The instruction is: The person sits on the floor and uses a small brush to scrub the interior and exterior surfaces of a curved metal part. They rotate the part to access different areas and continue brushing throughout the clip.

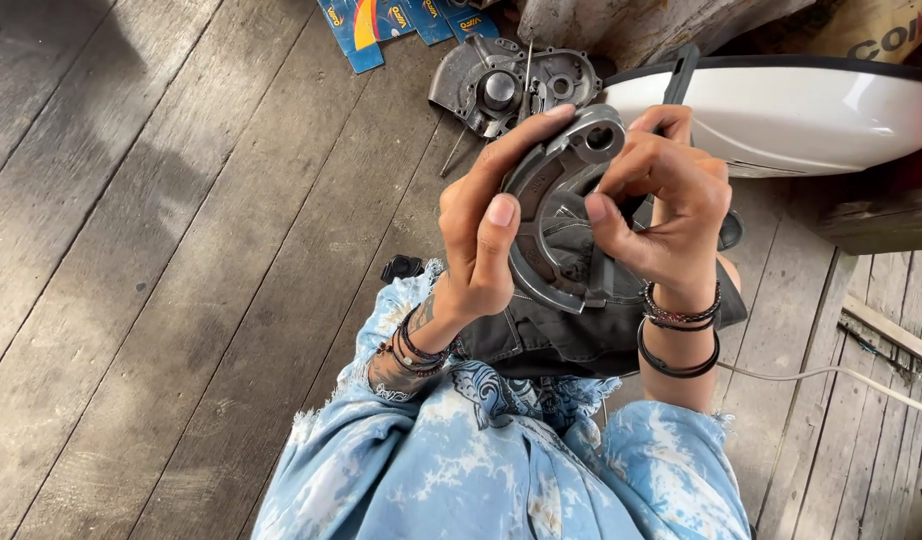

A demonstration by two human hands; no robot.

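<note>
Both my hands hold a grey metal ring-shaped machine part up over my lap. My left hand grips its left rim, thumb pressed on the front face and fingertips curled over the top. My right hand pinches the part's right side near a round boss with a hole at the top. A dark grey cloth lies under the part on my knees. Bracelets circle both wrists.
A second grey metal casing with a thin rod lies on the wooden plank floor ahead. Blue packets sit at the top. A white curved shell stands to the right, with a pale cable and a small black object.
</note>
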